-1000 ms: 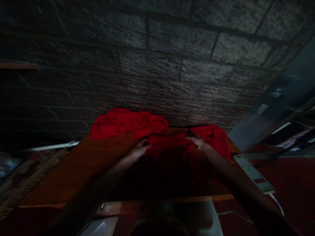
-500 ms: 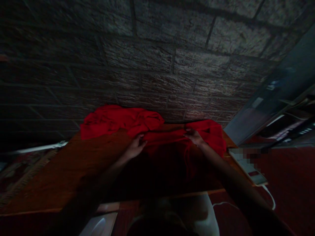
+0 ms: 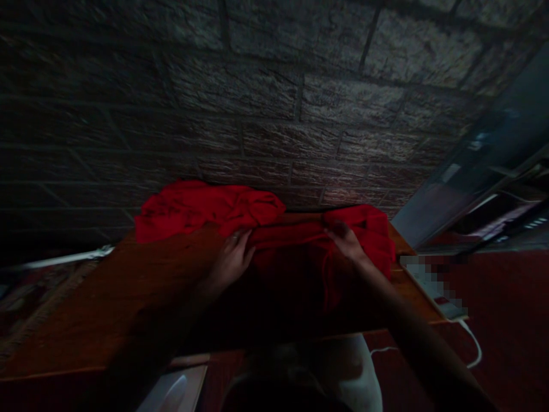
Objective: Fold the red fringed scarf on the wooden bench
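A red garment [image 3: 287, 233] lies on the wooden table in front of me, its upper edge folded into a flat band. A thin red cord hangs from it near my right hand. At the band's left end, my left hand [image 3: 231, 260] has its thumb and fingers closed around the edge; a ring shows on one finger. My right hand [image 3: 348, 243] pinches the right end, its fingertips partly lost in shadow. The garment's lower part is too dark to make out. Behind my left hand is a crumpled red cloth [image 3: 206, 209], and more red fabric [image 3: 369, 229] is bunched beyond my right hand.
The wooden table [image 3: 98, 309] stands against a rough stone-block wall [image 3: 266, 91]. At its right edge lies a pale flat device [image 3: 450, 306], partly blurred out, with a white cable [image 3: 474, 343]. A grey metal frame [image 3: 454, 166] rises at the right.
Both hands stay at the two ends of the red band. My left hand has turned flatter over the edge, and my right hand has shifted slightly right. The view has tilted a little.
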A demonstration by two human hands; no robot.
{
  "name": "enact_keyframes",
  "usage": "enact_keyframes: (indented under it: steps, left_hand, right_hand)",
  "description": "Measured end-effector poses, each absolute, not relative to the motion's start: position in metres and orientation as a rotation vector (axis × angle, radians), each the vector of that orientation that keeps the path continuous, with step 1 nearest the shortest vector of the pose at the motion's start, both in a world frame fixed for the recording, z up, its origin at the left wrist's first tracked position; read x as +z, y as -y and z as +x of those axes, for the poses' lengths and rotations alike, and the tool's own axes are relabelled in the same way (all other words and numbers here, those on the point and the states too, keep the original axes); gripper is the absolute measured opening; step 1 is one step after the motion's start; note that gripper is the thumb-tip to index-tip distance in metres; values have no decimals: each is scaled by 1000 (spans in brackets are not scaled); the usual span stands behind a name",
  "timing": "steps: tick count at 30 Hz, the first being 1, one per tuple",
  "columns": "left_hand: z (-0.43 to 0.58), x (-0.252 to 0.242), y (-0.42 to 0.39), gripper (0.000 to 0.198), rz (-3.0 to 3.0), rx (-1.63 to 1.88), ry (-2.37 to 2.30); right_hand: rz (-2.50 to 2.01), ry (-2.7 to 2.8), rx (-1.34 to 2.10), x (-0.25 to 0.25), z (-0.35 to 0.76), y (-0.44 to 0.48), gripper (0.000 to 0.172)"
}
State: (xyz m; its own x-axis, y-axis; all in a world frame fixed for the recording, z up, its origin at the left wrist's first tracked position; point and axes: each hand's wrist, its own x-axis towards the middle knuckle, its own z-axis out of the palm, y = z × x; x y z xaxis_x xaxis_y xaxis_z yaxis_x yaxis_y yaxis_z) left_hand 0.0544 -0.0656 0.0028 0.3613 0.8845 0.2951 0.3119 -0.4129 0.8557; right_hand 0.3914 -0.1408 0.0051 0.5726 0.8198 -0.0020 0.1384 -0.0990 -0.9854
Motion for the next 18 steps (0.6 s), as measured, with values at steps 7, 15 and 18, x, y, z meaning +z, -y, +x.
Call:
enact_keyframes:
  steps: [7, 15, 18]
  left_hand:
    - [55, 15, 91, 61, 2453, 330, -305]
    - [84, 7, 88, 43, 2496, 303, -145]
    - [82, 0, 93, 43, 2518, 461, -149]
  right_hand:
    - [-1706, 901, 622, -11, 329, 308, 58]
    - [-1927, 1153, 362, -22, 275, 287, 88]
    - [-1910, 1100, 435, -25, 283, 272, 59]
